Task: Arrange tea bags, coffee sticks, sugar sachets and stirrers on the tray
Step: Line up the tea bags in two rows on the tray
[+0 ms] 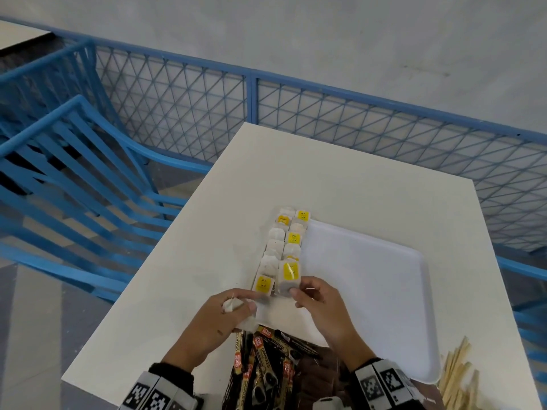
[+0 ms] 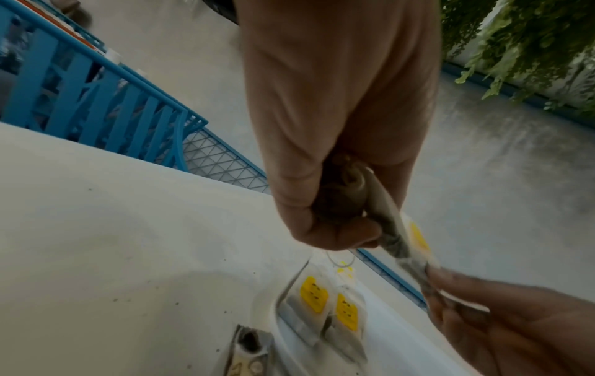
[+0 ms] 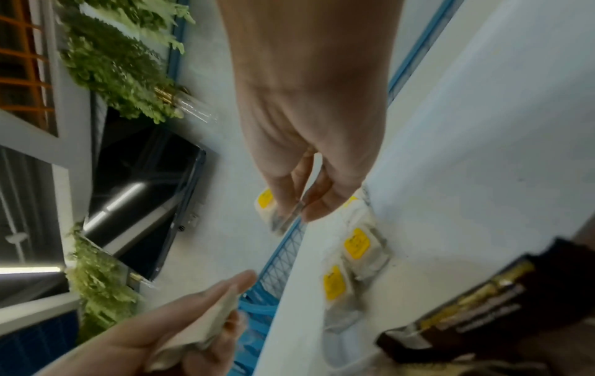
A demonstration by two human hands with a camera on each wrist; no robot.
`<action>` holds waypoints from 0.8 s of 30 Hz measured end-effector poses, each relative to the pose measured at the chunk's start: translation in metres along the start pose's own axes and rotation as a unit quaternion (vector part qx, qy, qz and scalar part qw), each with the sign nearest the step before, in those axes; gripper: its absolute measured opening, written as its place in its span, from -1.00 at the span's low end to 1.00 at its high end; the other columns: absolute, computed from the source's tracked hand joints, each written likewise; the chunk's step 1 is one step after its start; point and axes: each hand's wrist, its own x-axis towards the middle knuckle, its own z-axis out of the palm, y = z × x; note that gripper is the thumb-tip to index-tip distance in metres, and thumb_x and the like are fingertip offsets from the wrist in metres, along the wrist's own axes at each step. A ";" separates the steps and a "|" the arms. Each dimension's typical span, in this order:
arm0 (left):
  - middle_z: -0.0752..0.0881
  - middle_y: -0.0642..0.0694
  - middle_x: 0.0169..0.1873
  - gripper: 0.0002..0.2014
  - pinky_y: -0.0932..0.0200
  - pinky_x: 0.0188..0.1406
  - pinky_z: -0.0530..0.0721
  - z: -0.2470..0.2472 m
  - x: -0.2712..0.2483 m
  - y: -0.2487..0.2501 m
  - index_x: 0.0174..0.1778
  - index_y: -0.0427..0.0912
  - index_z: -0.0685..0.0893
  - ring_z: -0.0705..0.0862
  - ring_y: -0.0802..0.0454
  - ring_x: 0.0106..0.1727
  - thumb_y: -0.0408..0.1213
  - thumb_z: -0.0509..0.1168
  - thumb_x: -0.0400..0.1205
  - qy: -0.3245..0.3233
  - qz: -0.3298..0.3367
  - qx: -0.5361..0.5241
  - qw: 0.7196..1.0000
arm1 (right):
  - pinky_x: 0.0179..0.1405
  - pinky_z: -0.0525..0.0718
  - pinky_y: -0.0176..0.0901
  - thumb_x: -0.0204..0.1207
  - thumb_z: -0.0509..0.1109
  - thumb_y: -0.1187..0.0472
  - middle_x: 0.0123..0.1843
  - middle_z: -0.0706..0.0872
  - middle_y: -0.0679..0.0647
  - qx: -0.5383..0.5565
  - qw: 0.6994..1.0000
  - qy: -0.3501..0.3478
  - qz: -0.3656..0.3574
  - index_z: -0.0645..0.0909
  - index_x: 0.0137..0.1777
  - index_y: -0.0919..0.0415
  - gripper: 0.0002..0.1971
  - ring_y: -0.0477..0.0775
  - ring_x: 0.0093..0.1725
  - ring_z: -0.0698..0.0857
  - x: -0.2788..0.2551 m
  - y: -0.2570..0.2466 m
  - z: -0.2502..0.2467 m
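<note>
A white tray (image 1: 370, 276) lies on the white table (image 1: 325, 173). Two columns of tea bags (image 1: 291, 238) with yellow tags run along the tray's left edge. My right hand (image 1: 296, 291) pinches one tea bag (image 1: 288, 276) by its lower end at the near end of the right column; the right wrist view shows this tea bag (image 3: 273, 211) between thumb and fingers. My left hand (image 1: 242, 303), just left of it, grips a small bunch of tea bags (image 1: 233, 306), also seen as crumpled tea bags (image 2: 352, 182) in the left wrist view.
Dark coffee sticks (image 1: 260, 365) lie heaped at the table's near edge between my wrists. Wooden stirrers (image 1: 455, 377) lie at the near right corner. Blue chairs (image 1: 74, 173) and a blue mesh fence (image 1: 325, 113) stand beyond the table's left and far edges.
</note>
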 end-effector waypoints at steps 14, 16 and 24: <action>0.67 -0.12 -0.07 -0.72 0.31 -0.24 0.65 -0.018 -0.001 -0.003 0.01 -0.13 0.74 0.66 0.07 -0.14 -0.12 0.45 0.43 0.019 -0.028 -0.065 0.997 | -0.38 0.51 -0.53 0.33 0.58 0.27 -0.30 0.63 -0.03 -0.206 0.977 0.049 0.041 0.56 -0.18 0.12 -0.78 -0.16 -0.31 0.58 0.018 0.038 0.009; 0.66 -0.15 0.00 -0.59 0.31 -0.20 0.67 -0.019 -0.001 -0.003 0.05 -0.14 0.73 0.68 0.02 -0.05 -0.04 0.44 0.33 0.002 -0.029 -0.083 0.996 | -0.41 0.47 -0.48 0.34 0.57 0.25 -0.31 0.61 -0.03 -0.212 0.975 0.053 0.043 0.48 -0.14 0.13 -0.72 -0.15 -0.32 0.57 0.019 0.038 0.011; 0.66 -0.19 -0.01 -0.44 0.21 -0.10 0.72 -0.016 0.002 -0.002 0.08 -0.22 0.72 0.74 0.05 -0.09 -0.04 0.49 0.18 -0.019 -0.010 -0.157 0.987 | -0.41 0.44 -0.43 0.38 0.55 0.16 -0.28 0.60 0.02 -0.218 0.975 0.053 0.010 0.35 -0.24 0.06 -0.66 -0.12 -0.34 0.49 0.016 0.029 0.015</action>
